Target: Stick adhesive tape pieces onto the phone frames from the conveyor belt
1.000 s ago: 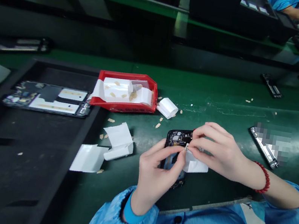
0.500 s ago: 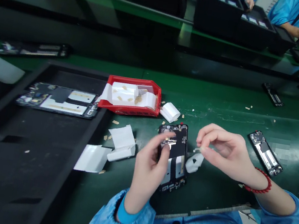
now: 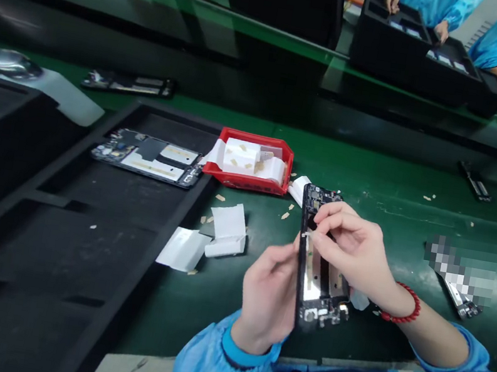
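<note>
My left hand (image 3: 269,294) is closed on the left edge of an opened phone (image 3: 312,285), which is tilted with its inner side towards me. The phone shows circuit parts at its top and bottom and silvery panels in the middle. Over its upper middle, my right hand (image 3: 354,251) pinches a tiny pale strip (image 3: 307,234) between thumb and forefinger, right at the phone's left edge. My right fingers hide part of the phone's middle. Behind it lies a rolled white paper (image 3: 298,189), partly covered.
A red bin (image 3: 249,183) holds white backing paper with tan bits. To its left, a black tray (image 3: 186,214) carries another opened phone (image 3: 157,161). White paper sheets (image 3: 227,233) lie nearer me. More phones (image 3: 461,298) rest along the green bench; co-workers' hands (image 3: 441,31) show beyond.
My left hand has taken hold of the phone and raised it to a tilt. My right hand has moved left onto the phone with the pale strip. The camera view has shifted left.
</note>
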A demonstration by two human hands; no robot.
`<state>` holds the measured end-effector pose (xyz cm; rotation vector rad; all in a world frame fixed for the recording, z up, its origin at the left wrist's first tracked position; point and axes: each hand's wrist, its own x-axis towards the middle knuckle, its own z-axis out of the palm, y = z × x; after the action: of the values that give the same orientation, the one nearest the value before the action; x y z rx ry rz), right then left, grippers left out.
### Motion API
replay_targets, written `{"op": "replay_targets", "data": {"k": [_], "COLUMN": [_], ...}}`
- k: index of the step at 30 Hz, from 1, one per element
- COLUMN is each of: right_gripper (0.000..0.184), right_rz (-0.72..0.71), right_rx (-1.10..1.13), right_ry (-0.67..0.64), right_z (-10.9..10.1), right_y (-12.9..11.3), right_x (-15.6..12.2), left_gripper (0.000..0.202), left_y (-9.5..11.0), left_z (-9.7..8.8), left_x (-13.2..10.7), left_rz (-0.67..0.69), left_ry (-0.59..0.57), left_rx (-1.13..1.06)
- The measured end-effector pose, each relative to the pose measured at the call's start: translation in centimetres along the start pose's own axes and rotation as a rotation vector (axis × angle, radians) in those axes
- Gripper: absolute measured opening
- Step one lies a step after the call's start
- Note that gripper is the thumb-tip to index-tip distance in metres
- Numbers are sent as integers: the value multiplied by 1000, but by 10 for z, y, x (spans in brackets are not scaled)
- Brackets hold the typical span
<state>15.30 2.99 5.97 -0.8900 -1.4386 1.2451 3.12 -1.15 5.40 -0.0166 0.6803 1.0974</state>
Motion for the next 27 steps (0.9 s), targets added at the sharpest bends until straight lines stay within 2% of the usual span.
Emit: {"op": "replay_targets", "data": {"k": [5, 8, 11, 16, 23, 27], "right_gripper": [16, 16, 16, 17, 17, 16], "right_rz": [-95, -191, -273, -340, -368, -374], "right_rx": [0, -44, -95, -133, -158, -174], "right_ry": [-23, -48, -23, 11, 17, 23], "right_z": [-3, -1, 1, 5, 6, 6], "right_y": [-17, -24, -24, -21, -24, -24], "right_x": [-2, -4, -5, -5, -4, -4], "left_gripper": [48, 49, 47, 50, 45, 44], "left_y": [-16, -20, -23, -23, -19, -20], "left_z": [-5, -6, -4, 4, 5, 3], "left_x": [-9, -13, -16, -19, -19, -18], "left_rz": [227, 344, 436, 514, 568, 577], "left_ry": [-172, -241, -226, -120, -208, -200], "left_rx": [135, 242, 307, 422, 414, 443]}}
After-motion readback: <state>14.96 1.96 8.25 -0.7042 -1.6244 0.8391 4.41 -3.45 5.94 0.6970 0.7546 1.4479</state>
